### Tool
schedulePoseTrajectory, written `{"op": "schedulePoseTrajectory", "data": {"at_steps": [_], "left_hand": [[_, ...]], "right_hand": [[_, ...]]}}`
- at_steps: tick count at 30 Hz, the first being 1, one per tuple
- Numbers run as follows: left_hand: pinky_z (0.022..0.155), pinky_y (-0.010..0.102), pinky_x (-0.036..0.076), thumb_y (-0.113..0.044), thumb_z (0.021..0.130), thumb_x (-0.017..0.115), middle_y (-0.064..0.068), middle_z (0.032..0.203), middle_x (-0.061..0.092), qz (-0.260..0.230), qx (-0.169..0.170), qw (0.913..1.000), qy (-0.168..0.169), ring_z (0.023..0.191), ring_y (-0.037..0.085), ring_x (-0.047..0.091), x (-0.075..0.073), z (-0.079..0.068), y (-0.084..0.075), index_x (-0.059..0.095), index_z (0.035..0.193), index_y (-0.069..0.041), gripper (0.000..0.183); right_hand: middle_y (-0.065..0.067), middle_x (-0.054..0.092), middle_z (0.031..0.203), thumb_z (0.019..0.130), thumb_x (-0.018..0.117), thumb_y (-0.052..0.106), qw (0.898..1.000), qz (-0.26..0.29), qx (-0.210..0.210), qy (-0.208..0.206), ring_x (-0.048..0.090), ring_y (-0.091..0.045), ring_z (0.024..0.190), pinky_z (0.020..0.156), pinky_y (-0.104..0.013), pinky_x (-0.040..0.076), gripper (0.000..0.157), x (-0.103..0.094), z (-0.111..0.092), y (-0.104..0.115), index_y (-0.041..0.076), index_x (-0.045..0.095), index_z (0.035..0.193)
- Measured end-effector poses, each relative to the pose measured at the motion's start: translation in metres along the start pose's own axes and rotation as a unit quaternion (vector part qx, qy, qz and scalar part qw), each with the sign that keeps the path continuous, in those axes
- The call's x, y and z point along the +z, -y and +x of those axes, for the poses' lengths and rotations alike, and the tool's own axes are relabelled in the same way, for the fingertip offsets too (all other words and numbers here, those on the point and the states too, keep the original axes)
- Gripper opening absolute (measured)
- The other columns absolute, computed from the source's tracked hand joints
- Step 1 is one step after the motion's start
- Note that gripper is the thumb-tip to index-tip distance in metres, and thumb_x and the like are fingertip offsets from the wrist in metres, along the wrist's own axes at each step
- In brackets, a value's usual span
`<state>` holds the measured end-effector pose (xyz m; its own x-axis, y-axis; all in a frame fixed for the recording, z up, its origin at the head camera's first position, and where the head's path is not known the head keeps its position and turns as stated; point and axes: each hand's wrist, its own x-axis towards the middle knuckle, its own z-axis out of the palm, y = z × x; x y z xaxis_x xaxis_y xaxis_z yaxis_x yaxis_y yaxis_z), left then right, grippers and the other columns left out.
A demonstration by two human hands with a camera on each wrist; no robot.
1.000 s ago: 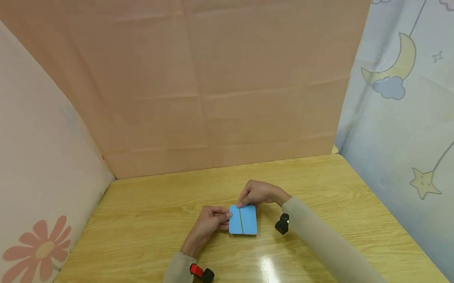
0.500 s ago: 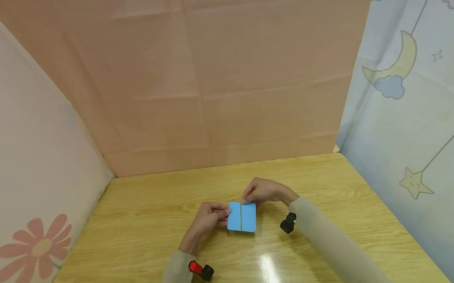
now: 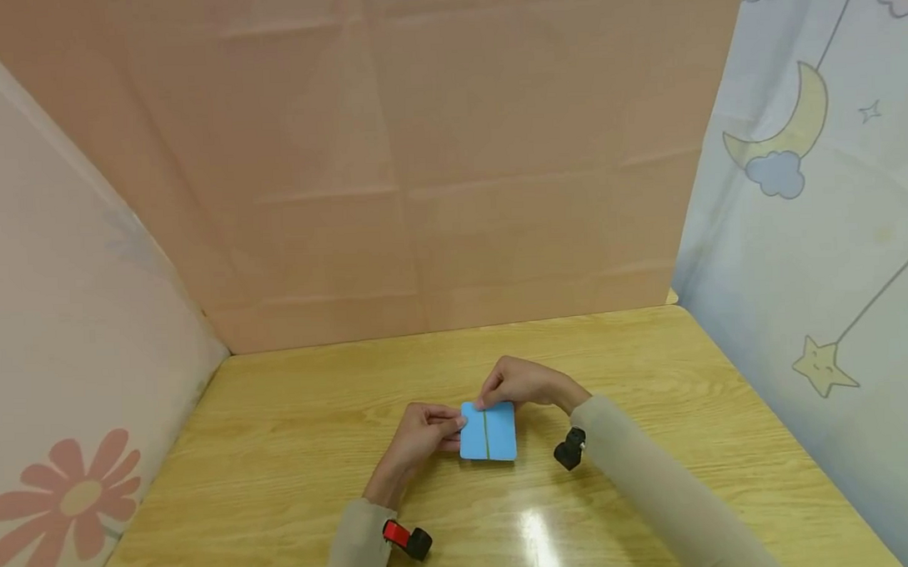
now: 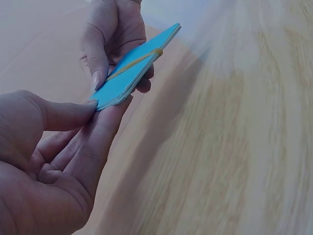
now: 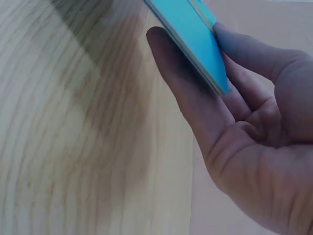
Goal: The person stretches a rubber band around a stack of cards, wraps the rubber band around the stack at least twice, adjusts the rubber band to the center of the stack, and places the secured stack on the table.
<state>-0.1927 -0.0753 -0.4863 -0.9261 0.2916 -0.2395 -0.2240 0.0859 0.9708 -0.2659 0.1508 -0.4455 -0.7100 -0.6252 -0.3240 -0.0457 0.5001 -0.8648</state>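
A square stack of light blue cards (image 3: 501, 436) is held above the table between both hands. Round its middle runs a thin yellow-brown rubber band (image 4: 134, 64), and several layers show along the edge in the left wrist view. My left hand (image 3: 417, 439) pinches the left edge, thumb on the top face and fingers beneath. From the far side my right hand (image 3: 528, 383) pinches the top edge, its thumb beside the band. In the right wrist view, a right finger (image 5: 188, 88) extends under the stack.
The wood-grain table (image 3: 315, 388) lies below, with a shadow of hands and cards. A peach cloth (image 3: 420, 168) hangs behind it. Printed cloths stand at the left (image 3: 73, 330) and right (image 3: 836, 245). Small black cameras (image 3: 569, 449) are strapped to both sleeves.
The stack and both hands have shifted slightly away from me. My right thumb went to the right of the band, then back to its left; the band straightened and now slants slightly.
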Motion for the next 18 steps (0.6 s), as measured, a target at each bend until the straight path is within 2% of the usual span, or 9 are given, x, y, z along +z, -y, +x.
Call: {"op": "schedulePoseTrajectory", "data": {"at_steps": [9,15,18], "left_hand": [[0.073,0.034,0.062,-0.014,0.094,0.066,0.017,0.098,0.075,0.002,-0.001,1.0,-0.001,0.077,0.018,0.075,0.0,0.001,-0.006,0.071,0.111,0.005,0.026],[0.072,0.034,0.062,-0.014,0.093,0.068,0.014,0.095,0.075,0.003,-0.005,1.0,-0.001,0.076,0.017,0.074,0.0,0.0,-0.008,0.071,0.11,0.005,0.025],[0.072,0.034,0.062,-0.014,0.093,0.069,0.013,0.093,0.076,0.003,-0.009,1.0,0.001,0.075,0.017,0.074,-0.001,0.0,-0.007,0.072,0.109,0.004,0.025]], "right_hand": [[-0.003,0.075,0.091,0.087,0.076,0.025,1.0,0.03,-0.007,0.004,0.064,-0.01,0.067,0.061,-0.027,0.056,0.018,-0.004,-0.004,-0.004,0.009,0.08,0.09],[-0.002,0.073,0.085,0.087,0.075,0.027,0.998,0.051,-0.019,0.01,0.058,-0.008,0.064,0.061,-0.026,0.051,0.022,-0.005,-0.004,-0.012,0.005,0.079,0.088],[-0.003,0.073,0.085,0.088,0.075,0.026,0.998,0.056,-0.021,0.015,0.061,-0.009,0.065,0.063,-0.029,0.054,0.022,-0.005,-0.005,-0.015,0.004,0.079,0.09]]}}
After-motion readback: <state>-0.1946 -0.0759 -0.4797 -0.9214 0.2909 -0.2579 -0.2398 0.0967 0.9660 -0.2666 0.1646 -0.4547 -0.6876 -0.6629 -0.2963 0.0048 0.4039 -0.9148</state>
